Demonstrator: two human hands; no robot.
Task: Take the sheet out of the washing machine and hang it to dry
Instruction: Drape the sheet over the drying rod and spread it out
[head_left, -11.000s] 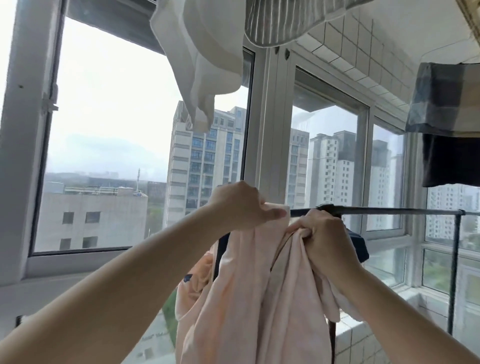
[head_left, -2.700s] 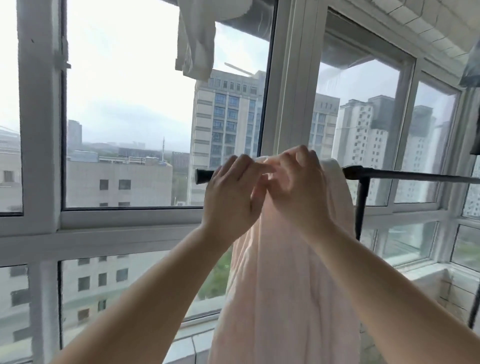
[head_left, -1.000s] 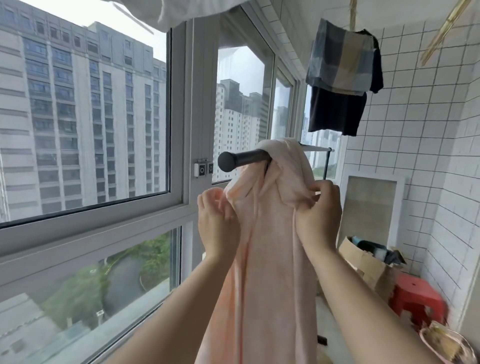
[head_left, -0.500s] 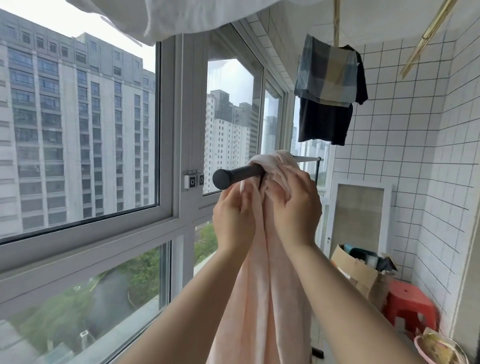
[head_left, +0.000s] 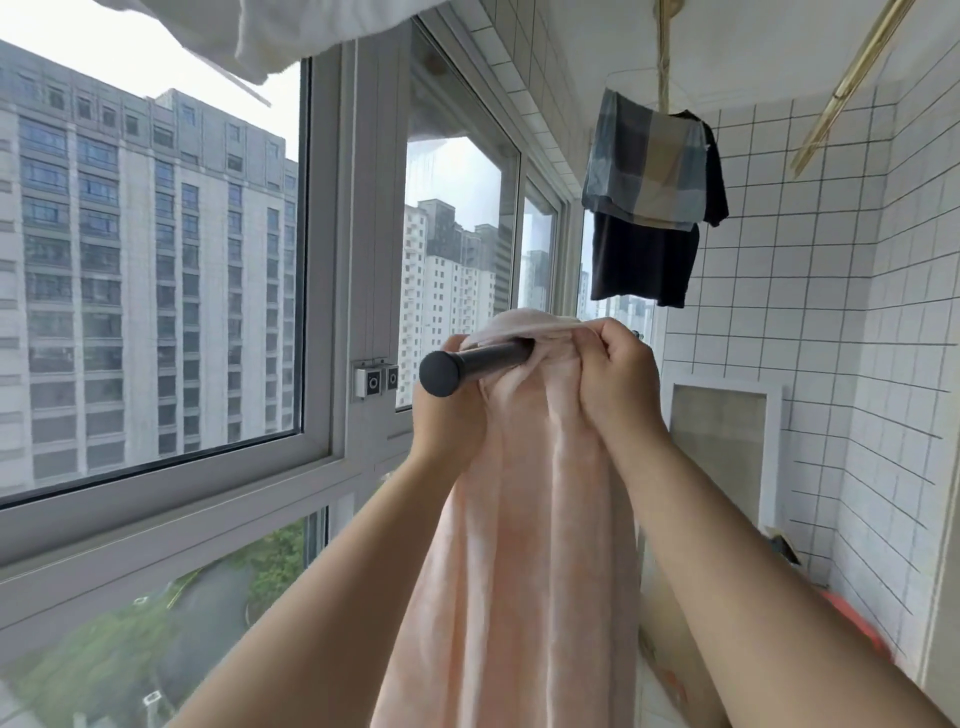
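A pale pink sheet (head_left: 524, 519) hangs bunched over a black drying rail (head_left: 470, 364) whose capped end points toward me. My right hand (head_left: 615, 379) grips the sheet's top fold on the right side of the rail, fingers curled into the cloth. On the window side my left hand (head_left: 444, 421) sits partly behind the rail end, its fingers tucked into the sheet's left edge near the top. The rest of the rail is hidden behind the cloth and my hands.
Large windows (head_left: 156, 270) run along the left. White cloth (head_left: 270, 31) hangs overhead at top left. A checked garment (head_left: 644, 166) over a dark one (head_left: 644, 260) hangs from a ceiling rod. White tiled walls (head_left: 831, 312) close the right; a red stool (head_left: 857, 623) stands low right.
Both hands have risen to the sheet's top at the rail, and the right hand has shifted rightward along the fold. The view has come closer to the rail end.
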